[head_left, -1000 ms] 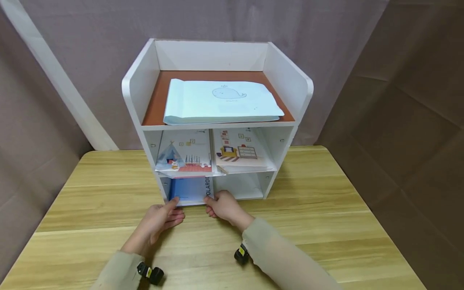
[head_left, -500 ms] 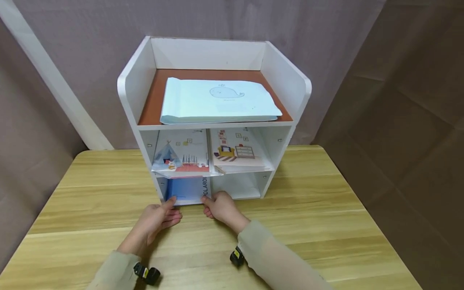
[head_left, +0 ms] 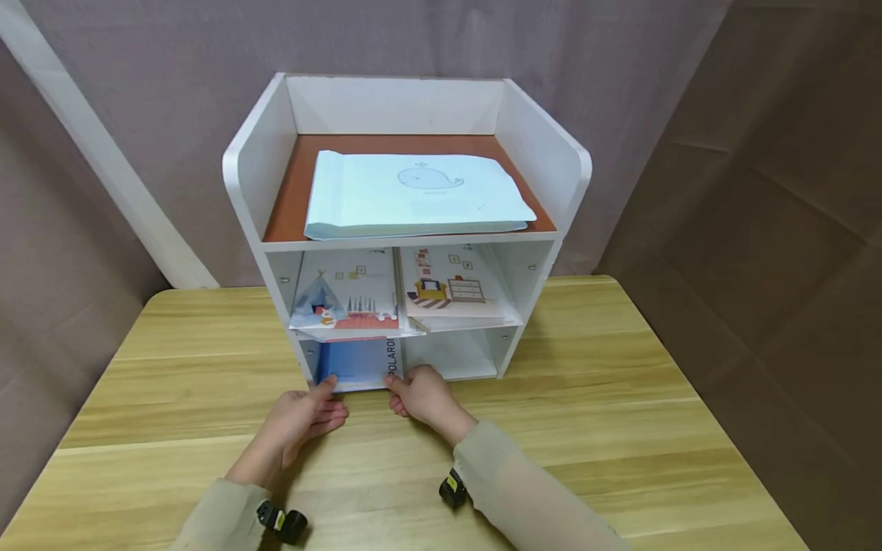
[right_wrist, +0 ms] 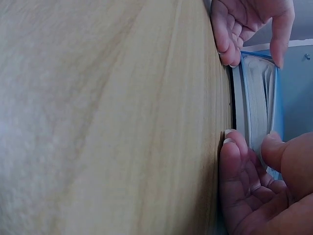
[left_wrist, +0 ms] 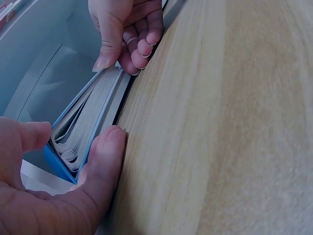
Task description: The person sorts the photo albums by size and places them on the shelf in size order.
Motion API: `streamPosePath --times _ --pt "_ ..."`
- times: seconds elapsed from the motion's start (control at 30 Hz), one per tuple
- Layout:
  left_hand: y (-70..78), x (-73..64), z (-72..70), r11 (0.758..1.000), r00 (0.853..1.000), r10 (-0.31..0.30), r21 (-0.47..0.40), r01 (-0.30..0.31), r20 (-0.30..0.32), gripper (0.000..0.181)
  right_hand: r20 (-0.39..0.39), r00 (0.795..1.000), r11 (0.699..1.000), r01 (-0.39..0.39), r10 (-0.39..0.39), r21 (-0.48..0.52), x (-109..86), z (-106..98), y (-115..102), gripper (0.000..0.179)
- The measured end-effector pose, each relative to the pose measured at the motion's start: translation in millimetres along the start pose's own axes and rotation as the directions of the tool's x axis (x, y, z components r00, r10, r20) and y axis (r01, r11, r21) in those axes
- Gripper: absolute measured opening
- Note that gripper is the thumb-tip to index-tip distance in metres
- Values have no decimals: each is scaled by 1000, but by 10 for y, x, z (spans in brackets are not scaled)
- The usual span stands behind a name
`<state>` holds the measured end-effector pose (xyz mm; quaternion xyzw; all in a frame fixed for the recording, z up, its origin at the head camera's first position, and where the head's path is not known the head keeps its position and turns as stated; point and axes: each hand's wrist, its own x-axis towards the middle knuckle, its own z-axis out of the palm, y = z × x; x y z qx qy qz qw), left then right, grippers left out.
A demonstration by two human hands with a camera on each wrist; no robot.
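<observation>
A blue photo album [head_left: 358,361], with POLAROID printed along one side, lies flat in the left part of the bottom compartment. My left hand [head_left: 295,422] holds its front left corner, thumb on top and fingers beneath the edge. At the front right corner my right hand [head_left: 429,396] pinches it, thumb over the cover. The left wrist view shows the album's page edges [left_wrist: 85,120] facing outward between both hands. Its cover [right_wrist: 279,105] stands out blue in the right wrist view. The upper shelf hides the album's back part.
The white three-level shelf [head_left: 561,240] stands at the back of the wooden table [head_left: 592,459]. On its middle level lie two illustrated booklets [head_left: 344,287]. A pale blue packet [head_left: 386,191] with a whale drawing lies on the brown top. Curtains hang behind.
The head view has shifted slightly. Both hands keep their hold on the photo album, which has not visibly moved in the shelf.
</observation>
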<state>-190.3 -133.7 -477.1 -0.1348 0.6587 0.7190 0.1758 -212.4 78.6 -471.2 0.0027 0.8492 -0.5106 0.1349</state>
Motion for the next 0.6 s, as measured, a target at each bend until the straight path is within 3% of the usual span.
streamPosePath --times 0.3,0.47,0.53,0.6 --pt "3 -2 -4 1000 1000 14 -2 -14 9 56 7 1000 1000 3 -3 30 -1 4 15 38" --pt "0 -80 -17 1000 1000 17 -8 -17 10 53 30 999 997 25 -27 73 -37 10 33 39" --pt "-8 -155 9 999 999 28 15 -28 16 50 49 997 998 65 -66 17 -86 -19 37 40" --pt "-14 -242 63 993 997 73 93 -76 29 47 52 990 986 138 -133 -92 -157 -70 34 38"
